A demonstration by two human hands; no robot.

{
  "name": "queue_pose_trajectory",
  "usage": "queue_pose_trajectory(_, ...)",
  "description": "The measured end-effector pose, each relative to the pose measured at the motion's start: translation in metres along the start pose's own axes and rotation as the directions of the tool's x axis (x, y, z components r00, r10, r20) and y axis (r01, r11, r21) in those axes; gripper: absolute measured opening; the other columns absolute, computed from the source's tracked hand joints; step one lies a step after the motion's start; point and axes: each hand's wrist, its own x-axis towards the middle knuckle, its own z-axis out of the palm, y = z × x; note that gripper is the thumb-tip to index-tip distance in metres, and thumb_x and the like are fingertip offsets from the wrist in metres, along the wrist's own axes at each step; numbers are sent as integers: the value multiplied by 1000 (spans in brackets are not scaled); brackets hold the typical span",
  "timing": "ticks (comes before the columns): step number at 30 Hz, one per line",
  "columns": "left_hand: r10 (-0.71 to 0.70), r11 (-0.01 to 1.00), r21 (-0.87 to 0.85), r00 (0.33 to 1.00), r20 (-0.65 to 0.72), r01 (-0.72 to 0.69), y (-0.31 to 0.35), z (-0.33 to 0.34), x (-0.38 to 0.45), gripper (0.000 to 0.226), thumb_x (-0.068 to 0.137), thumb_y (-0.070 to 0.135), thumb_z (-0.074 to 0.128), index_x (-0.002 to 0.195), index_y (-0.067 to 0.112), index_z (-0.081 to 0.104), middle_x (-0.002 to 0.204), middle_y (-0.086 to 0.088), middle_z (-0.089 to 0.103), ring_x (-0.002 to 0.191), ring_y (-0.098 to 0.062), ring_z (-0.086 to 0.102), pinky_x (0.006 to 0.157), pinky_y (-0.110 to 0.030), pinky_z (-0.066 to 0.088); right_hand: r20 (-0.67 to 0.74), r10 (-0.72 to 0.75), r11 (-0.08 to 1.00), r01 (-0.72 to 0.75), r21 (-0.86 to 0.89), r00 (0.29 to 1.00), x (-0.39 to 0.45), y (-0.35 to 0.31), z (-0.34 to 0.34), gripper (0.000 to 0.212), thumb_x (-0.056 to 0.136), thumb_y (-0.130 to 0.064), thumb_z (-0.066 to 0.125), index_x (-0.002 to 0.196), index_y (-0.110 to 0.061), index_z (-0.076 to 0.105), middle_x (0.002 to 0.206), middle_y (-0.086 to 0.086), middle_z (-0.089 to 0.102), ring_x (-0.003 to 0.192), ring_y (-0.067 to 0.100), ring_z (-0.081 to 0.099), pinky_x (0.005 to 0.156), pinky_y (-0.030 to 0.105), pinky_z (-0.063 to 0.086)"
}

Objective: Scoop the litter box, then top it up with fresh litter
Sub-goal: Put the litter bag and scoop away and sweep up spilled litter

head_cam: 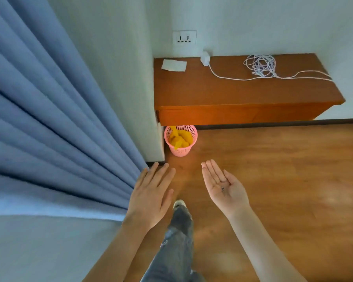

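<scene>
A small pink mesh bin (180,140) with an orange bag inside stands on the wooden floor, tucked at the corner under a wooden shelf. My left hand (151,192) is flat, palm down, fingers apart, just below and left of the bin. My right hand (224,185) is held palm up and flat, with a few tiny dark specks (222,189) lying on the palm. Neither hand grips anything. No litter box, scoop or litter bag is in view.
A blue curtain (55,119) fills the left side beside a white wall corner. The low wooden shelf (243,94) carries a paper slip, a white charger and a coiled cord. My leg in jeans and a shoe (179,204) stand on the wooden floor (283,180).
</scene>
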Motion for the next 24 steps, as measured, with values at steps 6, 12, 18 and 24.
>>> queue_pose_trajectory(6, -56, 998, -18, 995, 77, 57, -34, 62, 95, 59, 100, 45, 9, 134, 21, 51, 137, -3, 54, 129, -25, 49, 108, -46, 26, -96, 32, 994, -41, -97, 995, 122, -33, 25, 41, 103, -18, 30, 122, 8, 57, 121, 24, 63, 115, 37, 57, 96, 45, 45)
queue_pose_trajectory(12, -117, 992, -44, 989, 90, 121, -70, 148, 179, 50, 94, 41, 29, 133, 21, 53, 138, -2, 54, 129, -23, 48, 109, -44, 26, -178, 75, 975, -109, -193, 981, 276, -63, 23, 46, 104, -23, 26, 118, 8, 58, 115, 26, 65, 118, 34, 54, 96, 45, 45)
queue_pose_trajectory(18, -181, 983, 26, 981, 63, 180, -103, 273, 239, 46, 92, 39, 43, 134, 22, 51, 140, -1, 52, 132, -22, 45, 110, -45, 26, -191, 71, 940, -130, -315, 979, 455, -89, -8, 48, 105, -22, 24, 110, 9, 60, 110, 24, 67, 115, 32, 57, 92, 43, 48)
queue_pose_trajectory(24, -294, 955, 37, 956, -16, 294, -124, 375, 277, 43, 93, 39, 45, 131, 21, 53, 137, 0, 53, 130, -22, 47, 107, -42, 27, -198, 71, 853, -162, -495, 978, 592, -99, -41, 46, 105, -23, 28, 104, 11, 59, 126, 24, 58, 121, 36, 53, 91, 45, 48)
